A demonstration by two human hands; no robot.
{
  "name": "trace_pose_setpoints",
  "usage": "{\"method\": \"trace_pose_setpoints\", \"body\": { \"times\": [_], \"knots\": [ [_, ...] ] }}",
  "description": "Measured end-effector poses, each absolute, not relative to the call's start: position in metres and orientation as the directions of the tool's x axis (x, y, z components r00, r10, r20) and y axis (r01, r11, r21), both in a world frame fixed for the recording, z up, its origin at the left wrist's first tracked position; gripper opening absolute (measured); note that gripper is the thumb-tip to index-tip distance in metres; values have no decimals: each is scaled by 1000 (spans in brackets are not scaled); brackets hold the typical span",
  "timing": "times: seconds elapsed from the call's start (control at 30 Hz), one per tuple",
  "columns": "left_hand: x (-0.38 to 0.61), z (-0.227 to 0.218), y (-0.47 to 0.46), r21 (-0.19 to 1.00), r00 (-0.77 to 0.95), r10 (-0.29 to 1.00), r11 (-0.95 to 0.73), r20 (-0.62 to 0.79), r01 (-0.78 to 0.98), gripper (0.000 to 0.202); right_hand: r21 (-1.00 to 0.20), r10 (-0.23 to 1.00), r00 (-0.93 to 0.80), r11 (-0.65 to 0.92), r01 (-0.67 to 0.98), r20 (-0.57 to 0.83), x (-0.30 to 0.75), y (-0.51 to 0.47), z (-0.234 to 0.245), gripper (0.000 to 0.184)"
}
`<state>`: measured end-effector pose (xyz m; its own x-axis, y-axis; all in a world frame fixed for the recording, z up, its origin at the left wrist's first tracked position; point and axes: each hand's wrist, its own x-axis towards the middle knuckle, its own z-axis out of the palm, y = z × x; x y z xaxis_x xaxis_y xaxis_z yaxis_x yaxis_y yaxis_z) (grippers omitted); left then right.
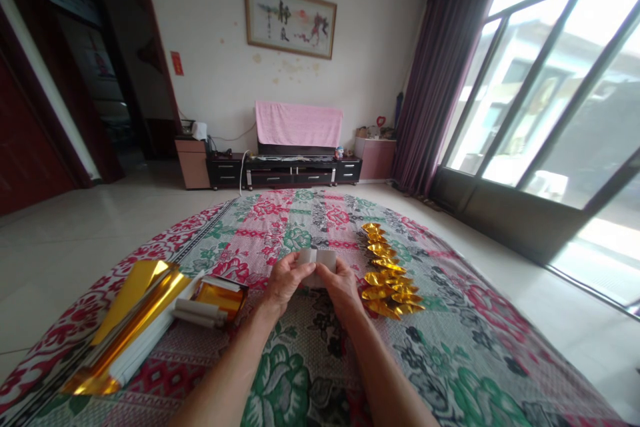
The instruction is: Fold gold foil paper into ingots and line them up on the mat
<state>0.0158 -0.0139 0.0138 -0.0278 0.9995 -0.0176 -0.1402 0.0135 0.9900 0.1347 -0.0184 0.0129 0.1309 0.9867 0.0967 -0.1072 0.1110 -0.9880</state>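
Left hand (284,281), right hand (344,285) bare; forearms (227,367) bare, tapering toward wrists (270,305).

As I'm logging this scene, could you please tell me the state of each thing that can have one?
Grey paper: held
Left hand: gripping the paper
Right hand: gripping the paper
Gold foil pieces: folded, grouped together
Gold foil sheets: lying stacked
Patterned cloth: spread out
Pink towel: draped
Purple curtain: gathered aside
Framed picture: hanging
Drawers: shut

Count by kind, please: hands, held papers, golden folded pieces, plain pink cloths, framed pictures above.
Left hand and right hand: 2
Held paper: 1
Golden folded pieces: at least 8, overlapping
Pink cloth: 1
Framed picture: 1
Total: at least 13
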Motion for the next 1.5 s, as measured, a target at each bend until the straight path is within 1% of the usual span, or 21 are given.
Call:
{"method": "trace_pose_setpoints", "body": {
  "times": [0.1, 0.17, 0.27, 0.37, 0.47, 0.67, 0.83, 0.9, 1.0, 1.13, 1.27, 1.4, 1.5],
  "knots": [
    [13, 12, -12, 984, 18, 999, 33, -31, -176, 36, -988, 990, 91, 114, -108, 104, 137, -20, 14, 33],
    [13, 10, -10, 981, 24, 999, 42, -38, -189, 32, -983, 993, 49, 113, -142, 107, 138, -20, 14, 34],
    [13, 6, -7, 985, -50, 998, 33, -42, -170, 32, -967, 995, 14, 101, -232, 101, 140, -17, 12, 38],
    [13, 2, -5, 989, -117, 993, 2, -20, -151, 34, -956, 992, 67, 119, -270, 104, 138, -13, 7, 35],
    [13, 2, -5, 992, -130, 992, -12, -5, -127, 35, -963, 985, 126, 148, -226, 122, 135, -9, 2, 29],
    [17, 5, -8, 998, -160, 987, -18, 9, -53, 34, -979, 946, 262, 204, -23, 191, 132, -3, -7, 28],
    [18, -2, -5, 995, -194, 977, -75, 88, 73, 30, -964, 920, 286, 250, 93, 266, 132, -4, -9, 25],
    [18, -4, -4, 992, -205, 974, -79, 99, 102, 30, -956, 914, 288, 251, 151, 286, 133, -5, -8, 24],
    [18, -3, -4, 991, -215, 972, -71, 94, 112, 28, -947, 925, 238, 251, 201, 295, 133, -8, -6, 26],
    [18, -3, -3, 992, -219, 972, -61, 85, 113, 27, -942, 935, 198, 248, 224, 294, 133, -12, -2, 28],
    [18, -6, -2, 991, -213, 973, -72, 94, 109, 28, -947, 924, 257, 229, 225, 285, 133, -13, 1, 29],
    [17, -8, -1, 991, -201, 974, -84, 104, 104, 28, -950, 906, 293, 265, 167, 305, 134, -9, -3, 28],
    [17, -6, -3, 987, -211, 971, -82, 110, 139, 27, -948, 902, 298, 280, 149, 313, 135, -6, -7, 28]
  ]
}}
